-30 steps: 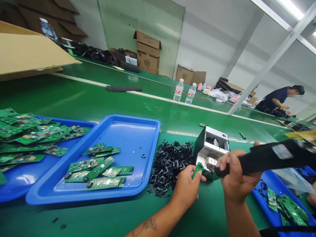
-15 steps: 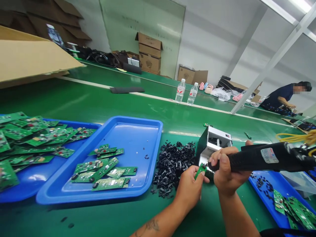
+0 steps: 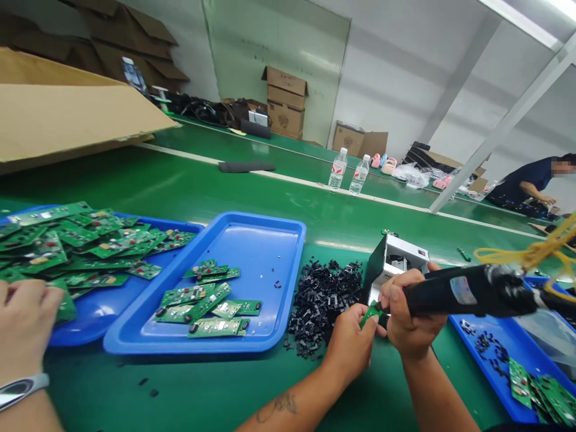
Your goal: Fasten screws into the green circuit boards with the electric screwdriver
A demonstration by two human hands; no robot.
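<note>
My left hand pinches a small green circuit board just in front of a black and white box-shaped device. In my right hand is a black electric screwdriver, held sideways with its front end at the board. The tip and the contact point are hidden by my fingers. Left of my left hand lies a heap of small black plastic parts. A blue tray further left holds several circuit boards.
At far left, another person's hand with a wristband reaches over a blue tray piled with boards. A third blue tray stands at right. Two water bottles, a large carton and a distant person are beyond.
The view has swung slightly left, so things sit further right. Another person's hand has come in at the far left. My hands keep hold of the board and the screwdriver.
</note>
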